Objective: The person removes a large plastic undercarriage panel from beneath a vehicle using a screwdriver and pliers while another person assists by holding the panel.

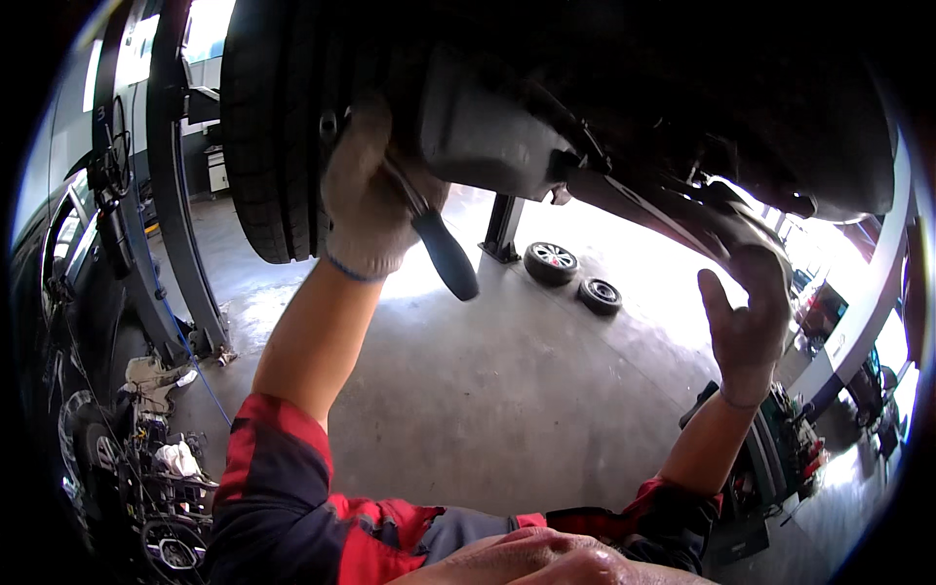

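Up beside a dark tyre (278, 136), my left hand (366, 195) in a pale work glove is closed around a hand tool with a dark blue handle (447, 255). The tool's metal shaft runs up into the glove; its exact kind is partly hidden. A small shiny metal end (330, 123) shows by my fingers. My right hand (749, 327), also gloved, is raised to the vehicle's underside, near a long bar-like part (648, 207). Its thumb stands apart, while its fingers reach up into shadow. A grey smooth housing (487, 132) hangs between my hands.
The raised vehicle's dark underbody spans the top. Lift posts (180, 195) stand at the left. Two wheels, one with a silver rim (551, 263) and a smaller one (600, 296), lie on the floor. Parts are piled at the lower left (171, 468); a dark green cabinet-like object (770, 448) stands at the right.
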Demonstrator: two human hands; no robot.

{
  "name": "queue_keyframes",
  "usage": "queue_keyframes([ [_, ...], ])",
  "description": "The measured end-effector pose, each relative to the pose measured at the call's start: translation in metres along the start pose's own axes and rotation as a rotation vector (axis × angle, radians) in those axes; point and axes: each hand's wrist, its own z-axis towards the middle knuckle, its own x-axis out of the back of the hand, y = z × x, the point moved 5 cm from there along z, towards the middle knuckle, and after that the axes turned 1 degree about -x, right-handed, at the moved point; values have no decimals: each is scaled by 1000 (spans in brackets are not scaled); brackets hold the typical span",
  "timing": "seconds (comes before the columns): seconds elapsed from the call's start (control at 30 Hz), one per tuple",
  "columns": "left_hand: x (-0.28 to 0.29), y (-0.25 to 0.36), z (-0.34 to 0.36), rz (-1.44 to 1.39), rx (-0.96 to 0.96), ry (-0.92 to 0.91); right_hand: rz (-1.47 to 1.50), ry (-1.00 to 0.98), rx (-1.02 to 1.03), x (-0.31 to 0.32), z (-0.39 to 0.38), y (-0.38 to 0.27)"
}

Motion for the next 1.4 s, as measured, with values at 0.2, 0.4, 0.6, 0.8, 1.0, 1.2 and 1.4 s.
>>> queue_keyframes([
  [0.2, -8, -13, 41, -42, 107, -34, -82, -112, 68, -12, 29, -44],
  [0.4, -5, -16, 34, 411, -30, 214, -151, -132, 15, -16, 32, -47],
  [0.6, -50, -8, 17, 1726, -733, -142, -130, -86, 36, -19, 32, -44],
  [0.8, -56, -7, 8, 1947, -691, -218, -164, -71, 135, -16, 34, -43],
  [1.0, -37, 1, 2, 2073, -711, -265, -148, -56, 170, -12, 36, -42],
  [1.2, -11, 5, -17, 2211, -722, -103, -202, -76, 192, -11, 37, -41],
  [1.4, -13, -6, -32, 2087, -698, 32, -170, -113, 170, -7, 40, -37],
])
